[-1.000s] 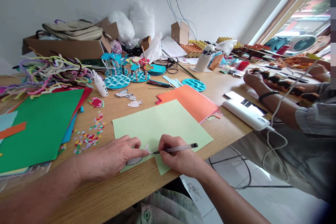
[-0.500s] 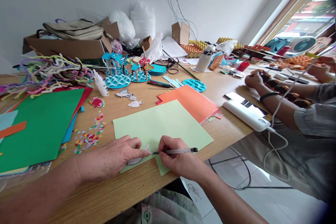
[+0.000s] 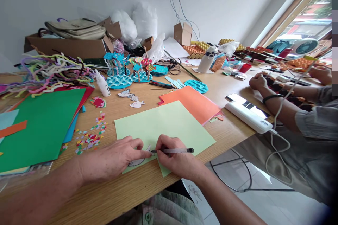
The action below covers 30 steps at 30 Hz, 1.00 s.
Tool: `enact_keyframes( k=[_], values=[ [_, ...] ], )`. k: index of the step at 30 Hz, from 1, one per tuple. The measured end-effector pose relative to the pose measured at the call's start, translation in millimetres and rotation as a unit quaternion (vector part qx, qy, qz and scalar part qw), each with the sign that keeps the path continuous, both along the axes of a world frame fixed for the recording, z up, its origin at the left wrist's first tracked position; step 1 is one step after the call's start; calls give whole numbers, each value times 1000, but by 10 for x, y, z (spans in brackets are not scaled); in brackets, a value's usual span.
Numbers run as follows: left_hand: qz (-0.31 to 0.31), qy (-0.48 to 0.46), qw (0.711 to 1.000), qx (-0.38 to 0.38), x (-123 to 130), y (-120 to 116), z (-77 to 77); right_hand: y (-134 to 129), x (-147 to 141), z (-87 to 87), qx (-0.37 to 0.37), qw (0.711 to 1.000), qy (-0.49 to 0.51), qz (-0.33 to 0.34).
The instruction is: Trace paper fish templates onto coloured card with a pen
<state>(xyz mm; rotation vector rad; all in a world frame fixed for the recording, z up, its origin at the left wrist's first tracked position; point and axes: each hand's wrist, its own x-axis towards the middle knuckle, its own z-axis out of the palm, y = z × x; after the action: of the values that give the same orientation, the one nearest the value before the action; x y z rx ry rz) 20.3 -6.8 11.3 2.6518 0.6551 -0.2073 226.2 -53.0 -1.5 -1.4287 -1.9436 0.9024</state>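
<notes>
A pale green sheet (image 3: pixel 161 124) lies at the table's near edge, with a notch cut in its front side. On it rests a fish cutout (image 3: pixel 137 161), partly hidden under my left hand (image 3: pixel 116 154), whose index finger is stretched out and presses near the tail. My right hand (image 3: pixel 173 158) is closed round a pen (image 3: pixel 182 150), its tip at the tail beside my left fingertip. Behind the sheet lie more white fish cutouts (image 3: pixel 136 104) and a red fish (image 3: pixel 98 102). An orange sheet (image 3: pixel 192 102) sits partly under the green one.
Dark green card (image 3: pixel 44 123) and paper confetti (image 3: pixel 91 140) are at left, near a glue bottle (image 3: pixel 102 83). Pipe cleaners (image 3: pixel 55 72) and blue fish models (image 3: pixel 118 77) stand behind. At right are a white power bank (image 3: pixel 248 116) with a cable and another person's hands (image 3: pixel 258 81).
My right hand and the pen have shifted slightly left, bringing the tip closer to my left index finger. The other person's near hand has moved slightly right.
</notes>
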Motion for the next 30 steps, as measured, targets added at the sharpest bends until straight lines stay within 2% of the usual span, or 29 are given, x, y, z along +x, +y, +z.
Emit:
enact_keyframes(
  k=[12,30],
  values=[
    [2,9,1000,-2,-1,0,6,35,-13,-25,-6,999,28,18],
    [-3,23,1000,-2,-2,-6,30,41,-33,-98,15,999,37,-26]
  ],
)
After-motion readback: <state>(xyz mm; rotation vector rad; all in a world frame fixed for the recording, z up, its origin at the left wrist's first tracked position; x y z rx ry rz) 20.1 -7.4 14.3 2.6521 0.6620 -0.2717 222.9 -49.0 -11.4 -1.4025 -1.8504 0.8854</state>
